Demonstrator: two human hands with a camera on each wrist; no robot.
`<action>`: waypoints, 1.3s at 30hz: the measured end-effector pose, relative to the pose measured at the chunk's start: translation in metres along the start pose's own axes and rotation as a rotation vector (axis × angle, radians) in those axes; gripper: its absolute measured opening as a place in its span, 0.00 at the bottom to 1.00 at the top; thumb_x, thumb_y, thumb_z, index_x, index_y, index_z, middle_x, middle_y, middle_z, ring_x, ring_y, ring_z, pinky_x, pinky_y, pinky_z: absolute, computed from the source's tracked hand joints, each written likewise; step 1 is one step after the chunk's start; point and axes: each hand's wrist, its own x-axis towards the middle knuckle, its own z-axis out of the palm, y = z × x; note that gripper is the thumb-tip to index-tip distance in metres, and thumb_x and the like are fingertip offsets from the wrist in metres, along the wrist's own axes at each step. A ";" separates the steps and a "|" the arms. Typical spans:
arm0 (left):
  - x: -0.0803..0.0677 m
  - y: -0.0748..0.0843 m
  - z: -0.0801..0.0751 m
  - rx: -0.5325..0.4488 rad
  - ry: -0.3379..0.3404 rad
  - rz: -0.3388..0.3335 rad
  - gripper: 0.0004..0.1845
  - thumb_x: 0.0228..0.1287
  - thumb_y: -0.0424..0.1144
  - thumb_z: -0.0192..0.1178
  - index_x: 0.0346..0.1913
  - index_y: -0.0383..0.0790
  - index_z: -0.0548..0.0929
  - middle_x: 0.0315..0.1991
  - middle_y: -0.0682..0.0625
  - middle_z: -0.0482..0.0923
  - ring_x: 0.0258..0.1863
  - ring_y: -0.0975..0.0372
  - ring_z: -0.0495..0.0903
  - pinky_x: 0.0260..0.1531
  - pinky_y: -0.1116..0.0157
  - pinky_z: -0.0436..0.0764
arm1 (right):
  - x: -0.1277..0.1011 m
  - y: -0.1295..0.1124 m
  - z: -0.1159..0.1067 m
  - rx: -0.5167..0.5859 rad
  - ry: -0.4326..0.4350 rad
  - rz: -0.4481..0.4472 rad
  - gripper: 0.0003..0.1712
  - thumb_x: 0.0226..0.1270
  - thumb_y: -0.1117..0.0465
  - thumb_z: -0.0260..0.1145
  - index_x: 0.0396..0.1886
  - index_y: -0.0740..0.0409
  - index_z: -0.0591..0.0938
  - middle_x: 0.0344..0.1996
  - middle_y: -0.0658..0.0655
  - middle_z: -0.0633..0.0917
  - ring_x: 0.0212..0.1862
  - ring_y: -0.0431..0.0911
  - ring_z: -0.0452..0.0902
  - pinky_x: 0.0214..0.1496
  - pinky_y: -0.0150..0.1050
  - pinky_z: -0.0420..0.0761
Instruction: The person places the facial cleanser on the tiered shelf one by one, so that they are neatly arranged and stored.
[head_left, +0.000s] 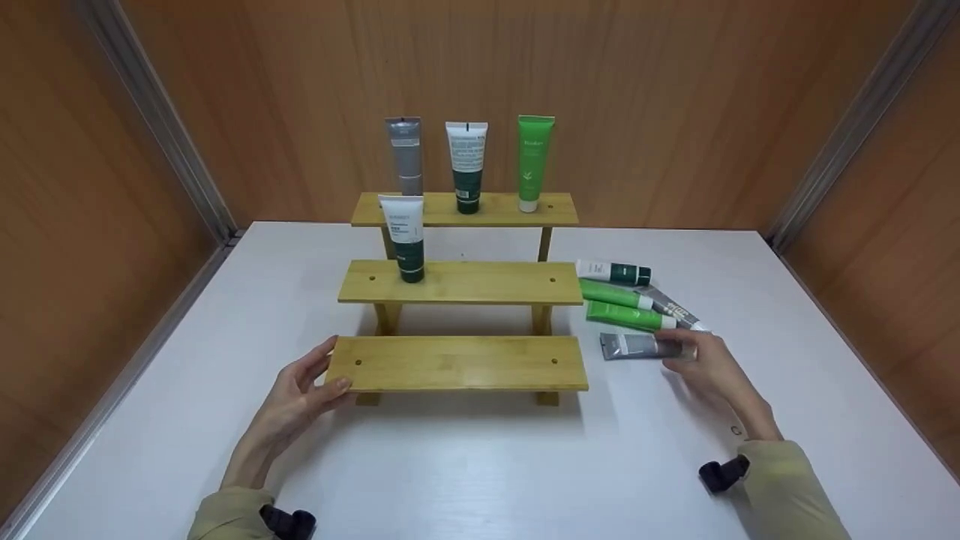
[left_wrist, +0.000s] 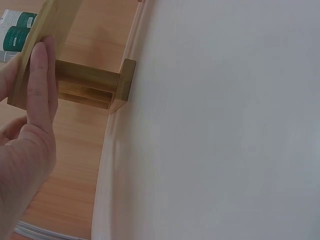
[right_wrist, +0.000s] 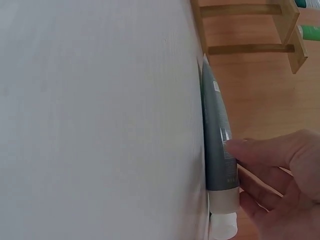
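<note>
My left hand (head_left: 300, 388) grips the left end of the lowest board of a three-tier wooden display stand (head_left: 461, 364), thumb on the front edge. In the left wrist view, its fingers (left_wrist: 39, 85) lie along the board (left_wrist: 50, 30). My right hand (head_left: 709, 364) pinches the cap end of a grey tube (head_left: 634, 346) lying on the table, right of the stand. The right wrist view has the thumb (right_wrist: 250, 151) against that grey tube (right_wrist: 216, 135). Just behind lie two green tubes (head_left: 626, 315), a white-and-dark-green tube (head_left: 611, 271) and another grey tube (head_left: 671, 307).
On the top tier stand a grey tube (head_left: 406, 154), a white-and-dark-green tube (head_left: 467, 165) and a green tube (head_left: 535, 161). One more white-and-dark-green tube (head_left: 406, 238) stands at the middle tier's left. Wooden panels (head_left: 637, 97) enclose the white table (head_left: 465, 472) at back and sides.
</note>
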 end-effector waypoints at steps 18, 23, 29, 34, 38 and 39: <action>0.001 -0.001 0.001 0.001 0.014 -0.015 0.42 0.56 0.31 0.58 0.69 0.44 0.45 0.67 0.45 0.50 0.57 0.60 0.69 0.54 0.56 0.74 | 0.010 0.002 -0.006 -0.054 -0.111 -0.018 0.26 0.44 0.63 0.70 0.48 0.61 0.78 0.37 0.60 0.80 0.36 0.47 0.72 0.35 0.32 0.72; 0.001 -0.001 0.001 -0.013 0.007 -0.016 0.43 0.56 0.31 0.58 0.70 0.44 0.44 0.67 0.45 0.50 0.56 0.60 0.70 0.54 0.57 0.74 | 0.011 0.003 -0.006 -0.097 -0.144 0.006 0.29 0.44 0.60 0.71 0.50 0.63 0.77 0.38 0.60 0.80 0.36 0.47 0.71 0.36 0.32 0.72; 0.001 0.000 0.001 -0.011 0.002 -0.006 0.43 0.57 0.31 0.58 0.69 0.44 0.45 0.67 0.44 0.51 0.55 0.61 0.71 0.52 0.59 0.76 | 0.013 0.004 -0.005 -0.093 -0.132 -0.061 0.27 0.42 0.61 0.71 0.46 0.64 0.78 0.35 0.59 0.80 0.35 0.47 0.71 0.35 0.32 0.71; 0.001 -0.001 0.000 -0.011 -0.001 0.000 0.42 0.57 0.31 0.58 0.69 0.43 0.45 0.67 0.44 0.51 0.55 0.61 0.72 0.51 0.62 0.77 | 0.013 0.000 -0.005 -0.084 -0.095 -0.115 0.25 0.41 0.63 0.72 0.44 0.62 0.79 0.35 0.58 0.81 0.35 0.46 0.72 0.35 0.32 0.71; 0.001 -0.001 0.000 -0.010 -0.004 0.002 0.42 0.57 0.31 0.58 0.69 0.43 0.45 0.67 0.44 0.52 0.54 0.61 0.72 0.51 0.62 0.77 | 0.012 -0.008 -0.005 -0.059 -0.050 -0.147 0.24 0.41 0.65 0.71 0.44 0.60 0.80 0.37 0.58 0.81 0.37 0.47 0.73 0.37 0.33 0.73; 0.001 -0.001 0.000 -0.010 -0.006 0.003 0.42 0.57 0.31 0.58 0.69 0.43 0.45 0.67 0.44 0.52 0.54 0.61 0.73 0.51 0.62 0.77 | 0.012 -0.011 -0.005 -0.048 -0.035 -0.159 0.24 0.41 0.65 0.72 0.44 0.59 0.80 0.37 0.58 0.81 0.37 0.47 0.73 0.37 0.33 0.73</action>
